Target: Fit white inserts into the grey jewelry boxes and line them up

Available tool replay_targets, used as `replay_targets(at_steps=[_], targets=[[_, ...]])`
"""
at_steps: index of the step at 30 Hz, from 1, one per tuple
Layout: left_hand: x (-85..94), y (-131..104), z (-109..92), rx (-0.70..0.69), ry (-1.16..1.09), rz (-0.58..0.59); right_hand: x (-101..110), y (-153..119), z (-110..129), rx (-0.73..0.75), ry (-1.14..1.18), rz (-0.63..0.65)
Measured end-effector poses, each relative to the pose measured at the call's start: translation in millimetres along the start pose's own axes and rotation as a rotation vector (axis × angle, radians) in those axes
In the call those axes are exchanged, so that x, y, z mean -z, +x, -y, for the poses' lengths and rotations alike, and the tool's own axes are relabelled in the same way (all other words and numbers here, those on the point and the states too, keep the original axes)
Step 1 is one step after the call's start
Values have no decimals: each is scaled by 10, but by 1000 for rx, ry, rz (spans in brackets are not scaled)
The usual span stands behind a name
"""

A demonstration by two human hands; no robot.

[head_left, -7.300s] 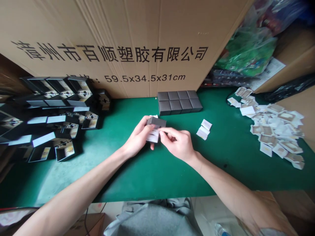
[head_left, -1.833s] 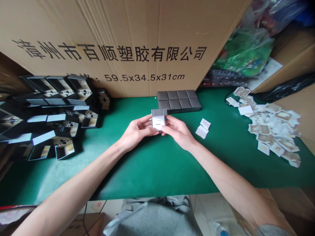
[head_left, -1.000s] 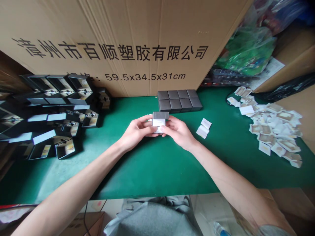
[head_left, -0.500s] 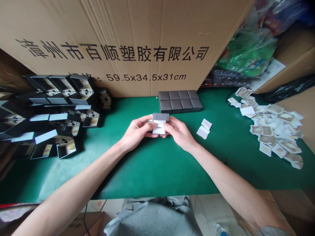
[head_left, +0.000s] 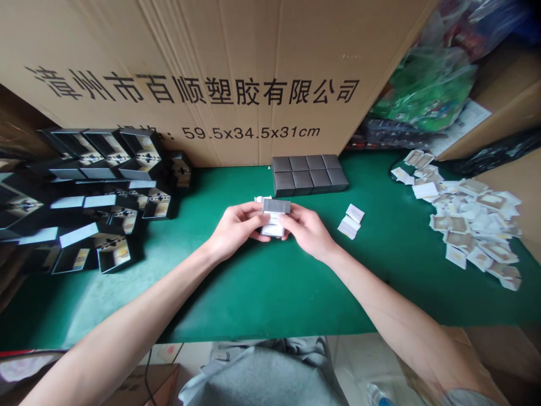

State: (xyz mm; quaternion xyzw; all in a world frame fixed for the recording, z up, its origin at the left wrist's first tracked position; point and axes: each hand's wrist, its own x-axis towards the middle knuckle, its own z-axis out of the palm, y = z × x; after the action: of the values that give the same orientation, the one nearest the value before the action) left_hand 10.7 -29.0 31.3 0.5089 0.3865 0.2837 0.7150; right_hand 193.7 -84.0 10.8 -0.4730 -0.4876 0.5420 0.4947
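Between my hands is a small dark box (head_left: 276,206) with its lid up and a white piece inside. My left hand (head_left: 236,228) grips its left side, thumb on the white part. On the right side, my right hand (head_left: 310,228) holds the same box, its thumb also at the white part. A small white piece (head_left: 262,199) shows just behind my left fingers. To the right of my right hand lies a folded white insert (head_left: 351,221). Closed dark boxes (head_left: 310,173) stand together in two rows behind my hands.
Several open black boxes (head_left: 114,254) are stacked at the left of the green table (head_left: 270,304). A pile of white inserts (head_left: 477,217) lies at the right. Behind stands a large printed cardboard box (head_left: 236,51); plastic bags (head_left: 426,84) fill the back right.
The held box has come slightly nearer to me, tilted a little differently. More of the small white piece behind my left fingers now shows.
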Motion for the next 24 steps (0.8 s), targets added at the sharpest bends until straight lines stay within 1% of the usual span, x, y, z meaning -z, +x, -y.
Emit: replay_targets(at_steps=[6,10,14,17,22,24], targets=[[11,3,3,-14,26,13,-4,-4,7,4,-7,-4],[21,4,-16,-36,84,44,-15,-31,17,5,-41,-11],[23,3,-2,-84,187,67,-14,-56,36,-18,-101,39],[14,-12,40,-163,286,11,0,-61,59,-49,-91,62],[15,-31,77,-339,584,-177,23,-62,97,-96,-73,68],[26,-21,78,-380,601,-215,25,-62,104,-102,-68,65]])
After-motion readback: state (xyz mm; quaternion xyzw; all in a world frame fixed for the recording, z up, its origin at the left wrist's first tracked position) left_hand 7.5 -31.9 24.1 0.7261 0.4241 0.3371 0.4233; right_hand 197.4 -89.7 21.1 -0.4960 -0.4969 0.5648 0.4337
